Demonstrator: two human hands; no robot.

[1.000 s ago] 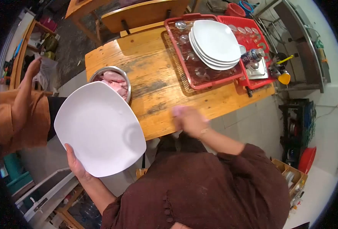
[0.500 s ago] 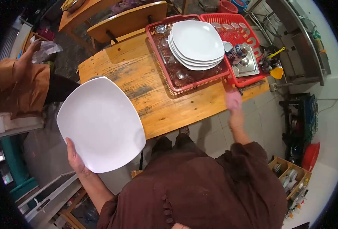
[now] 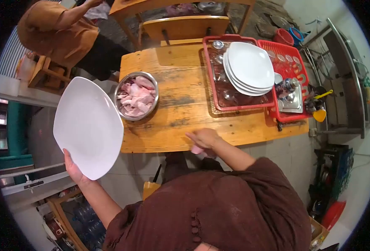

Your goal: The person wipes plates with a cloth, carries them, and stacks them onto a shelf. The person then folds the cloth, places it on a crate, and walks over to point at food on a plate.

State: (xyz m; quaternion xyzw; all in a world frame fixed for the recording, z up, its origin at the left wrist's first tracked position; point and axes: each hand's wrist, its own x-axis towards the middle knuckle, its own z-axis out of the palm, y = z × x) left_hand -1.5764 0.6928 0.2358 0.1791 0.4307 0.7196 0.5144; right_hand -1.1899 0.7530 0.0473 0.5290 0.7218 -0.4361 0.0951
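Observation:
A large white square plate [image 3: 86, 127] is tilted up in my left hand [image 3: 73, 170], which grips its lower left edge with the thumb on the face. My right hand [image 3: 206, 139] is over the near edge of the wooden table [image 3: 180, 121], with a pink cloth [image 3: 197, 149] bunched under its fingers. Beside the plate stands a steel bowl [image 3: 156, 99] holding pieces of raw, pale pink meat [image 3: 136, 98]. Farther right, a stack of white plates [image 3: 251, 65] rests on glassware in a red basket [image 3: 244, 108].
A second red basket [image 3: 287, 50] holds upturned glasses, a can [image 3: 286, 87] and a steel container [image 3: 291, 102]. Utensils with yellow ends [image 3: 318, 115] hang at its right. Behind the table are a wooden bench [image 3: 185, 29] and, at upper left, a person in an orange-brown top [image 3: 63, 37].
My right hand has moved left from beside the baskets with the pink cloth. The plate has turned more edge-on, and the view has shifted, bringing the bowl of meat into sight.

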